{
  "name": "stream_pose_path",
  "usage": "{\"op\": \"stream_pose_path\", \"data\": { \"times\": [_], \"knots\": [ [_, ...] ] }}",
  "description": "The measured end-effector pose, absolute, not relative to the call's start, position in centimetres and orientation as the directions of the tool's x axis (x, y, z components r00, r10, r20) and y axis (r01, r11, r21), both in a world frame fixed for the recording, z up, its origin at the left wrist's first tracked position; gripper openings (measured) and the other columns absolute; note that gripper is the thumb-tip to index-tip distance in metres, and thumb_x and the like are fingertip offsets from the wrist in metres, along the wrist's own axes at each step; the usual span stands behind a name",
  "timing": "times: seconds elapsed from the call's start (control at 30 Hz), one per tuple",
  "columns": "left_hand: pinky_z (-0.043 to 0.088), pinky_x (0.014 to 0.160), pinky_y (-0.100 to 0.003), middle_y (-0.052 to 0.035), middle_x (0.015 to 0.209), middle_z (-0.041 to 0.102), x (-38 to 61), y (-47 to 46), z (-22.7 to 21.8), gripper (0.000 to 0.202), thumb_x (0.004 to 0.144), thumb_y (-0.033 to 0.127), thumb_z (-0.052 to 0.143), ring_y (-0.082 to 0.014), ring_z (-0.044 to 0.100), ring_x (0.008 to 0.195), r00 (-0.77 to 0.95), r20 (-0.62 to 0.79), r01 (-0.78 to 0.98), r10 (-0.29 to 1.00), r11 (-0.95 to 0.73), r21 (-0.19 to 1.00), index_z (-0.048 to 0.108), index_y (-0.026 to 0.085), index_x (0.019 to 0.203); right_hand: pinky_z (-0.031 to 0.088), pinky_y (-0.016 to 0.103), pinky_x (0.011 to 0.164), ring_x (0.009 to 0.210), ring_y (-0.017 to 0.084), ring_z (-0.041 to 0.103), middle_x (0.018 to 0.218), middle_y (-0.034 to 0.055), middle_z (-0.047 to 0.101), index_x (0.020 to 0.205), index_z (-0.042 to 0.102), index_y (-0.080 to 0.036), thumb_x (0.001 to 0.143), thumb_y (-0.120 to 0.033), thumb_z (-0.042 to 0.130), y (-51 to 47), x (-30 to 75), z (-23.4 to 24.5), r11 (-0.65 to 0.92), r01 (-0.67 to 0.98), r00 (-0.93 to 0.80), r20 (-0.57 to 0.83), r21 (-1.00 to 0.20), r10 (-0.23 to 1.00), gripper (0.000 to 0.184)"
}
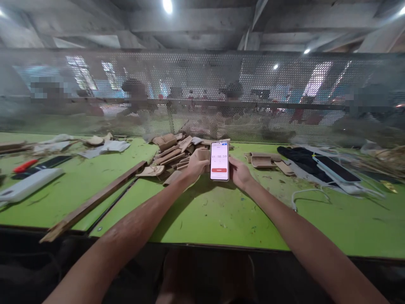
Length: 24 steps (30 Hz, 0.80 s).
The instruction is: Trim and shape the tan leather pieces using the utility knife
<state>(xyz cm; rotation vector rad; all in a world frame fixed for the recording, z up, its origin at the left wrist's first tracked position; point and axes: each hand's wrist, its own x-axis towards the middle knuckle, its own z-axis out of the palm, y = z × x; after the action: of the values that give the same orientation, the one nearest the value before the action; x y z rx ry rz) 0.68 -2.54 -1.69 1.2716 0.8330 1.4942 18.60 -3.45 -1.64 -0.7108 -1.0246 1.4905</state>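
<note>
Upright above the green table, a smartphone (219, 162) faces me with a timer reading and a red button on its lit screen. My left hand (198, 162) grips its left edge, and my right hand (239, 172) grips the right edge; the fingertips behind it are hidden. Just beyond my left hand lies a heap of brown curved pieces (164, 142), perhaps bamboo or cardboard. A few similar brown pieces (262, 160) rest to the right of my right hand.
A long wooden strip (98, 198) lies on the green table (221, 219) at left, near a white power bank-like block (31, 184) and a red-handled tool (25, 166). To the right are black cloth (300, 160), another phone (338, 169) and a white cable (308, 190). A perforated metal screen (202, 93) stands behind; people sit beyond.
</note>
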Motion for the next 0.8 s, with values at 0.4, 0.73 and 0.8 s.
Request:
{"op": "stream_pose_path", "data": {
  "times": [0.4, 0.73, 0.8],
  "knots": [
    [0.057, 0.061, -0.028, -0.0089, 0.093, 0.071, 1.1, -3.3, -0.8, 0.035, 0.072, 0.023, 0.077, -0.0172, 0.068, 0.073, -0.034, 0.245, -0.219, 0.969, -0.246, 0.944, 0.059, 0.016, 0.102, 0.059, 0.054, 0.095, 0.099, 0.029, 0.072, 0.097, 0.0094, 0.078, 0.101, 0.070, -0.019, 0.082, -0.026, 0.063, -2.1, 20.5, 1.1, -0.032, -0.444, -0.121, 0.025, -0.895, 0.992, 0.022],
    [0.056, 0.059, -0.027, -0.0077, 0.085, 0.073, 0.3, -2.5, -1.3, 0.023, 0.080, 0.026, 0.068, -0.0177, 0.071, 0.072, 0.069, 0.347, 0.001, 0.935, -0.348, 0.938, 0.066, 0.012, 0.098, 0.052, 0.027, 0.055, 0.050, 0.011, 0.058, 0.052, -0.0046, 0.059, 0.061, 0.054, -0.020, 0.071, 0.001, 0.057, 5.2, 38.4, 9.9, 0.117, -0.171, 0.662, -0.026, -0.978, 0.749, 0.024],
    [0.056, 0.063, -0.027, -0.0072, 0.087, 0.073, 0.2, -2.4, -1.6, 0.024, 0.082, 0.027, 0.068, -0.0180, 0.071, 0.076, 0.095, 0.388, 0.069, 0.917, -0.395, 0.916, 0.067, 0.013, 0.101, 0.043, 0.026, 0.050, 0.045, 0.009, 0.050, 0.046, -0.0053, 0.052, 0.054, 0.046, -0.021, 0.076, 0.002, 0.054, 5.1, 42.1, 10.0, 0.110, -0.136, 0.717, -0.021, -0.985, 0.697, 0.033]
  ]
}}
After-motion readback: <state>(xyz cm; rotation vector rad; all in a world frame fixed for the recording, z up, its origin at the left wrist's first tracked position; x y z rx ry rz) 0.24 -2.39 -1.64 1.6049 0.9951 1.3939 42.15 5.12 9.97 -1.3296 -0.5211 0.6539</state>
